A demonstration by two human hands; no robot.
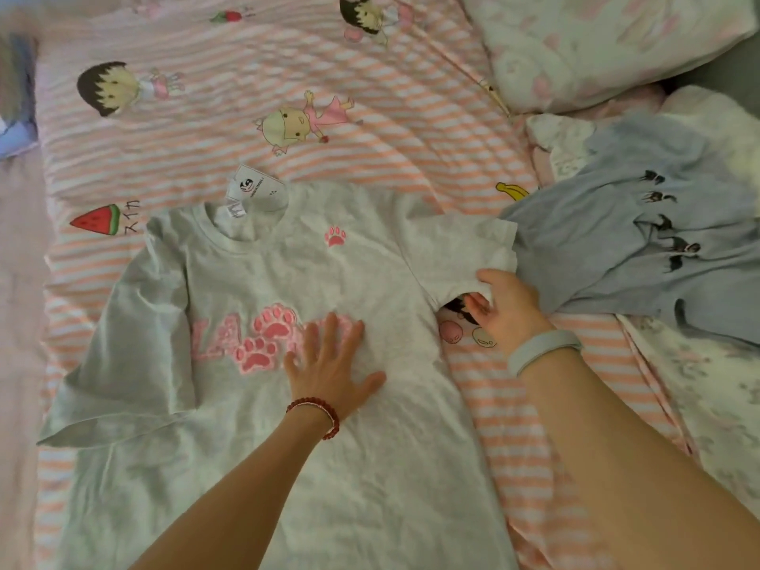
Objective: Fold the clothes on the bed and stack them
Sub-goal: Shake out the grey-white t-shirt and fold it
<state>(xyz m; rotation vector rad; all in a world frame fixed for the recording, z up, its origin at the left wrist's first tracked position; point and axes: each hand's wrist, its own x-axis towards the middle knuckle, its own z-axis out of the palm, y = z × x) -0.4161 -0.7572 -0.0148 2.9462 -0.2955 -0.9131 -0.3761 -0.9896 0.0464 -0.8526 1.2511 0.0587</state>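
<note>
Two hands work on one grey T-shirt [263, 405] that lies face up across the striped pink bedsheet [329, 150], its collar on the far side of the hands and its hem running out of view toward the person. Beyond the right hand, partly under that sleeve's edge, sits a crumpled blue garment [641, 248] with small dark prints, and past it a pale floral pillow [596, 47].

Left hand [329, 364] — fingers straight and spread — lies flat, palm down, on the chest of the shirt, its fingertips covering the end of the pink lettering and paw prints. A red bead bracelet [325, 417] circles that wrist.

Right hand [506, 306] grips the hem of the shirt's right-hand sleeve [460, 248]: thumb on top of the cloth, fingers curled underneath, the sleeve edge lifted a little off the sheet. A pale blue wristband [543, 351] sits on this wrist.

On the far side from that hand, the other sleeve lies spread flat on the sheet. Near the collar a small pink paw mark [335, 236] shows on the chest, and a white hang tag [257, 191] rests just above the neckline.
</note>
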